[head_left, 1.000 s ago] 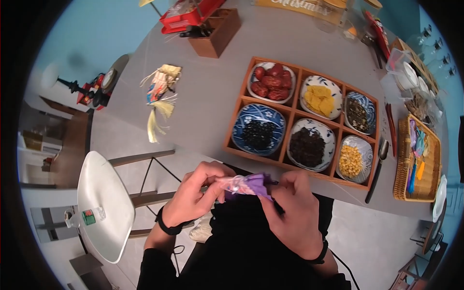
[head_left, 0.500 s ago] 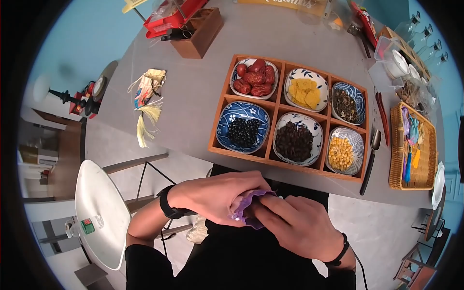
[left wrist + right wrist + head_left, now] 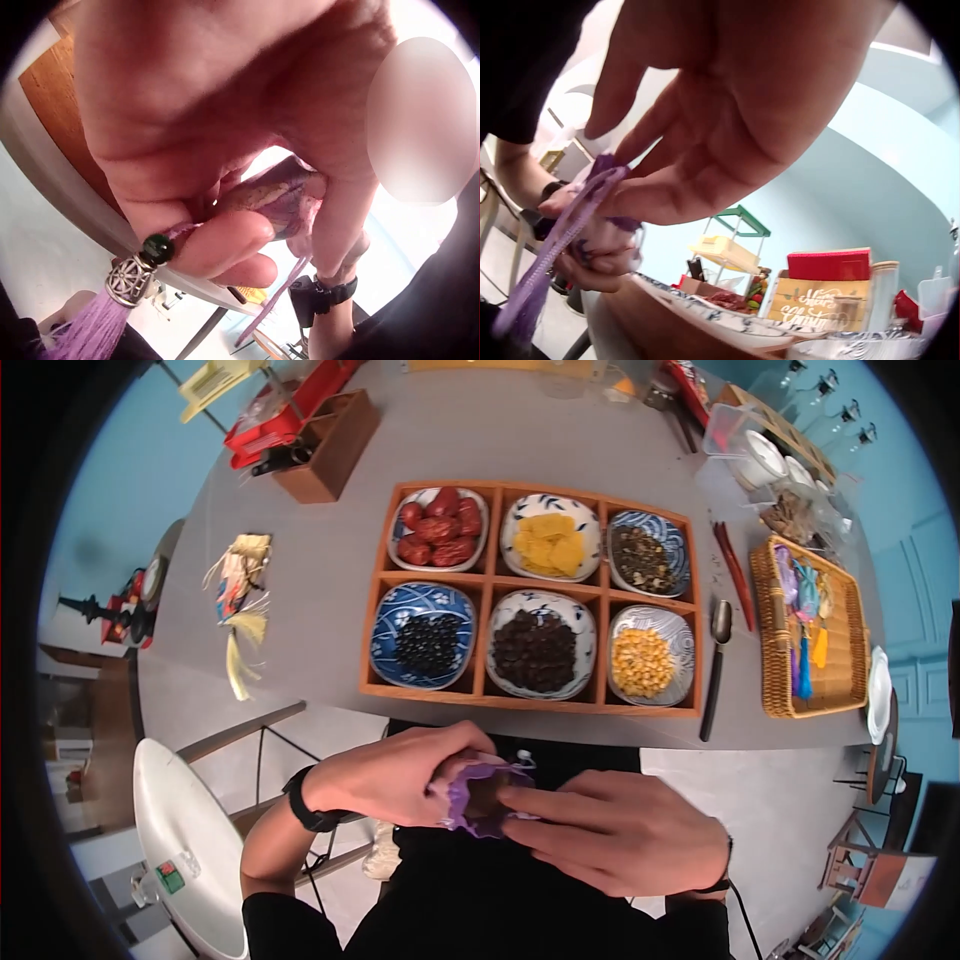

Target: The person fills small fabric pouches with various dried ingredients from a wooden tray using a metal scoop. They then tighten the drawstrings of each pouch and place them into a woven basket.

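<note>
My left hand (image 3: 385,775) grips a small purple drawstring pouch (image 3: 484,800) just in front of the table edge, its scalloped mouth spread wide. The straight fingers of my right hand (image 3: 630,835) reach into that mouth, the thumb standing apart from them in the right wrist view. A lilac tassel (image 3: 94,326) with a silver cap and a dark green bead (image 3: 157,249) hangs by the left fingers. Purple cord (image 3: 547,255) trails from the pouch in the right wrist view. What lies inside the pouch is hidden.
Beyond the hands, a divided wooden tray (image 3: 545,707) holds several bowls of dates, yellow pieces, dried bits, black beans, dark pieces and corn. Right of it lie a spoon (image 3: 716,660) and a wicker basket (image 3: 775,660) of tassels. Another tasselled pouch (image 3: 240,580) lies left.
The pouch, earlier pinched between both hands and crumpled, now has its mouth spread, with right fingers inside it. The head view has turned, so the table things appear further left.
</note>
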The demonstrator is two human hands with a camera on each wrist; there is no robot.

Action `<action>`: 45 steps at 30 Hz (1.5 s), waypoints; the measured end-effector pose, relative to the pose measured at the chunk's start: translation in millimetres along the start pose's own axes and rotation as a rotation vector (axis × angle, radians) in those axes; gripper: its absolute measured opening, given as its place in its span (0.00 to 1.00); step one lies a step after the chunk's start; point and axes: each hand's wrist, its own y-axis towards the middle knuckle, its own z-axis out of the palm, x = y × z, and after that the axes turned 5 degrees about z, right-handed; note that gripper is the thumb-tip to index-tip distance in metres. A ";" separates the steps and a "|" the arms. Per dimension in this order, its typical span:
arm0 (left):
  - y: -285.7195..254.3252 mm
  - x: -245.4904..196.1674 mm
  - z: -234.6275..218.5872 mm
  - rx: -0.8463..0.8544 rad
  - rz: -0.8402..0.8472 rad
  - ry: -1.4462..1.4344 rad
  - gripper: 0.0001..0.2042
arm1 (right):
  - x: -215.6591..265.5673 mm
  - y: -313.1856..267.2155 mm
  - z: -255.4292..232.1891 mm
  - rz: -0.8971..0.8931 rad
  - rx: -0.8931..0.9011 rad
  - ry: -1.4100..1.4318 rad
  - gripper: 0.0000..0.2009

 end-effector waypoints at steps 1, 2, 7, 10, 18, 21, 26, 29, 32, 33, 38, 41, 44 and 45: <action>-0.7 0.0 -0.1 -0.012 -0.033 -0.038 0.27 | -2.0 -10.1 -6.2 -0.006 -0.150 0.074 0.19; -1.8 0.7 -0.1 -0.007 -0.017 -0.040 0.27 | -4.2 -20.6 -12.9 -0.017 -0.301 0.146 0.17; -11.5 0.7 -0.3 -0.205 -0.014 -0.044 0.29 | -35.7 -61.2 -17.1 0.806 -0.861 -0.263 0.10; -12.3 8.2 0.4 -0.327 0.109 -0.044 0.31 | -68.1 -77.7 5.9 1.060 -0.875 -0.371 0.14; -4.9 13.7 3.5 -0.458 0.255 -0.298 0.32 | -91.4 -86.6 27.6 1.192 -0.839 -0.405 0.12; -4.6 8.0 1.7 -0.452 0.253 -0.180 0.34 | -102.1 -95.6 31.7 1.204 -0.954 -0.389 0.09; 1.7 9.6 1.8 -0.412 0.282 -0.219 0.34 | -103.7 -106.5 18.9 1.023 -1.309 0.256 0.07; 4.7 0.4 1.0 -0.421 0.231 -0.261 0.33 | -90.0 -104.4 3.8 0.945 -1.498 0.298 0.08; 6.2 -2.5 0.3 -0.397 0.266 -0.251 0.32 | -71.0 -111.1 -19.0 0.834 -1.648 0.346 0.09; 8.2 -8.1 -1.3 -0.397 0.290 -0.235 0.32 | -67.1 -114.6 -25.9 0.701 -1.747 0.424 0.09; 20.8 -12.9 2.6 -0.269 0.256 -0.414 0.33 | -74.6 -87.5 -44.4 0.642 -1.645 0.519 0.10; 36.0 -23.1 3.4 -0.318 0.232 -0.413 0.32 | -83.4 -61.6 -54.5 0.639 -1.444 0.498 0.10; 43.1 -24.9 5.4 -0.337 0.184 -0.430 0.32 | -96.7 -36.9 -67.2 0.632 -1.242 0.582 0.11; 45.4 -27.6 4.4 -0.333 0.183 -0.433 0.32 | -102.0 -29.6 -72.2 0.637 -1.243 0.581 0.11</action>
